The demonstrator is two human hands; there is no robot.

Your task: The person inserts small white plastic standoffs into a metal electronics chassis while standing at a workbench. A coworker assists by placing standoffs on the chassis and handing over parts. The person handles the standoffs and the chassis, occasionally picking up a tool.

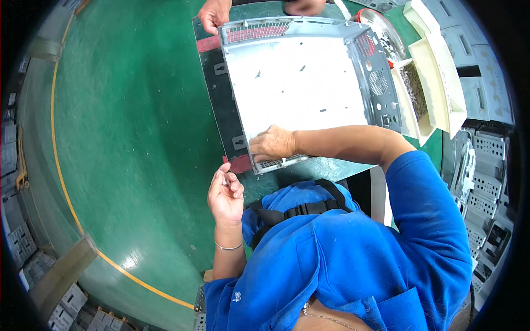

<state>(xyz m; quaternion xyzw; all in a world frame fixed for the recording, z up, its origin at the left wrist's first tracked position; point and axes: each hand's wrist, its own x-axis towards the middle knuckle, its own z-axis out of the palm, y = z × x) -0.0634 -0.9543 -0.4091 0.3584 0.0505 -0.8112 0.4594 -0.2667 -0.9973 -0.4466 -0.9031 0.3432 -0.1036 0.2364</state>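
A wide metal chassis [298,83] with a bright floor, perforated side walls and a dark panel on its right lies in front of me. My right hand [272,143] reaches across to its near left corner, fingers bent down against the inside of the near wall; what they pinch there is hidden. Just outside that corner, my left hand [226,196] is turned palm up with curled fingers drawn together; anything in them is too small to name. A small white peg [284,161] sticks out of the near wall, right of my right hand.
Another person's hand [214,15] touches the chassis's far left corner; their other hand [303,6] is blurred. Cream bins [422,129], one with small grey pieces, stand at the right beside a red-rimmed round container [395,33]. Perforated metal parts [486,187] are stacked farther right.
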